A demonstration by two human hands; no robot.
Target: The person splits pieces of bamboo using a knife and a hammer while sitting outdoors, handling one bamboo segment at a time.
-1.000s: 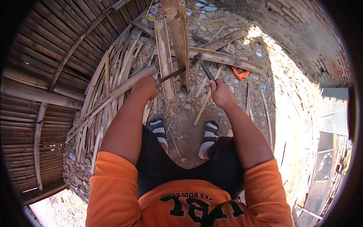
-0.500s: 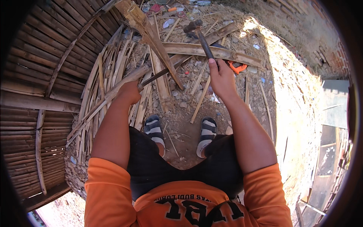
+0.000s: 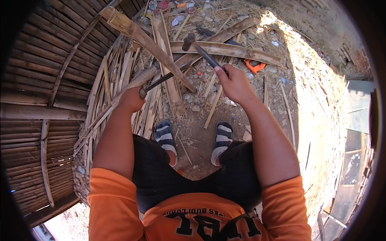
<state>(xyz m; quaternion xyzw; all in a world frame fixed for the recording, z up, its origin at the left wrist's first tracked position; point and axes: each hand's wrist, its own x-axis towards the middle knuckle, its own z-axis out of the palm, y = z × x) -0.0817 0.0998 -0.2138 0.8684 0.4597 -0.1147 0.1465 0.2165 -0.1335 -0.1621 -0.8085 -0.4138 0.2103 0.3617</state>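
My left hand is closed round the grip of a long dark-bladed machete, its blade pointing away and to the right. A split bamboo piece slants across the blade; whether the blade has bitten into it, I cannot tell. In my right hand is a hammer, gripped by its dark handle. The hammer's head hangs just right of the bamboo piece, apart from it, above the far part of the blade.
More split bamboo lies crosswise ahead, beside a saw with an orange handle. Thin bamboo strips are heaped at the left, against a slatted bamboo wall. My sandalled feet stand on bare dirt with scattered litter.
The hammer's head has swung left and nearer the bamboo piece. The top of that piece has tipped left, and my left hand has shifted slightly left and nearer with the machete.
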